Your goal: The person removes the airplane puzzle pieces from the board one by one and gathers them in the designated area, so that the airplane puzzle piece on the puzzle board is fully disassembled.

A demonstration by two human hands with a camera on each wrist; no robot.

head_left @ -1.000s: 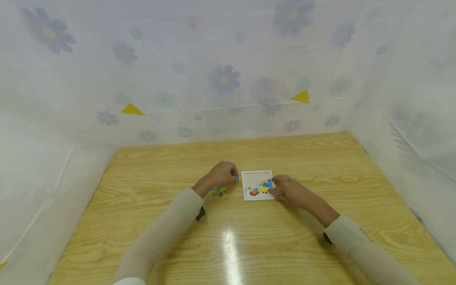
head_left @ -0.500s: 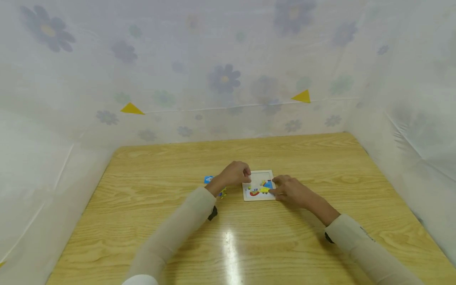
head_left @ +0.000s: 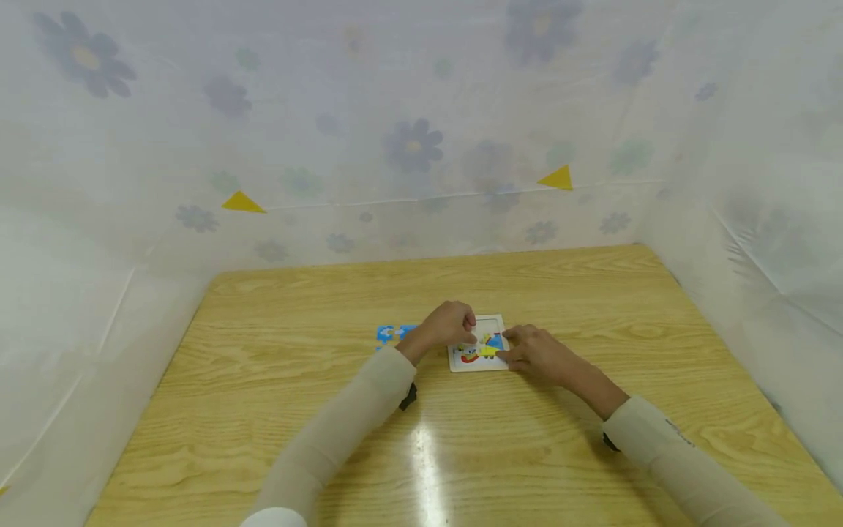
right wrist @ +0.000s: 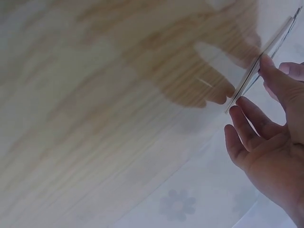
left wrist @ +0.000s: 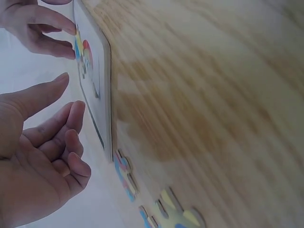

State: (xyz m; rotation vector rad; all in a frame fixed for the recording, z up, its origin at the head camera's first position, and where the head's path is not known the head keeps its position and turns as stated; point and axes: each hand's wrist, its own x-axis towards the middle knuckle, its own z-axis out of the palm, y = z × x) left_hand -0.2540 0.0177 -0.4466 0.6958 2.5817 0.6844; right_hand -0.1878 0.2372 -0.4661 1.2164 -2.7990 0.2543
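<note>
A square white puzzle board (head_left: 489,320) lies on the table with several coloured jigsaw pieces in its lower part. My left hand (head_left: 451,323) hovers over the board's left side. In the left wrist view, thumb and fingers of my left hand (left wrist: 47,152) are apart, with nothing seen between them. My right hand (head_left: 536,353) holds the board at its right edge, thumb and fingertips against it. The right wrist view shows my right hand (right wrist: 275,137) from below, at the thin board edge (right wrist: 249,76). Part of the board is hidden by my hands.
Loose blue puzzle pieces (head_left: 388,334) lie left of the board, partly covered by my left arm. The left wrist view shows a blue and red piece (left wrist: 124,175) and a yellow piece (left wrist: 173,211) on the wooden table (head_left: 329,293). Flowered white sheeting (head_left: 395,227) surrounds the table.
My left hand has moved right, from beside the loose pieces to over the board. Blue loose pieces have come into view behind the arm. My right hand stays at the board's edge.
</note>
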